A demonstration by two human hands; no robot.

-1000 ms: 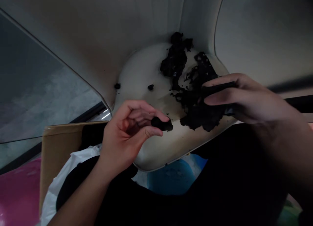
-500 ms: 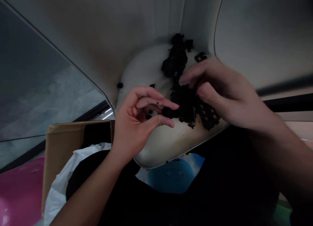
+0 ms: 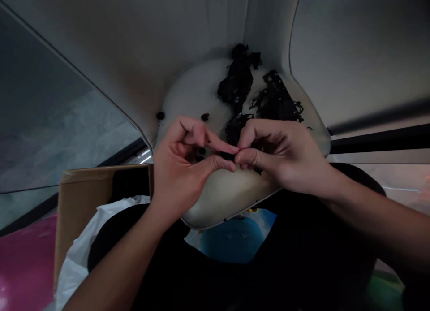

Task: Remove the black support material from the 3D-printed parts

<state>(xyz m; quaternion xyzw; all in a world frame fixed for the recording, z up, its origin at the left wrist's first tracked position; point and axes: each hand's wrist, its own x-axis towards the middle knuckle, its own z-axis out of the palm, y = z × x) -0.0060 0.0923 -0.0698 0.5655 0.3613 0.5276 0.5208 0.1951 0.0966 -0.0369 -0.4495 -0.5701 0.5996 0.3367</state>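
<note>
My left hand (image 3: 183,165) and my right hand (image 3: 275,156) meet fingertip to fingertip over a pale curved seat-like surface (image 3: 228,194). Both pinch the same small black lump (image 3: 229,156) between thumb and forefinger. Behind my hands, a ragged heap of black crumbly material (image 3: 255,96) lies on the pale surface, stretching up toward its back corner. Two small black bits (image 3: 160,115) sit apart to the left of the heap.
A cardboard box (image 3: 85,190) lined with a white plastic bag (image 3: 83,252) stands at the lower left. A blue bowl-like container (image 3: 231,239) lies below the pale surface. A pink object (image 3: 23,261) is at the far left. A dark bar (image 3: 379,143) runs along the right.
My right hand has left the black heap and come down and left to meet my left hand. Both hands now pinch the small lump that only the left held before.
</note>
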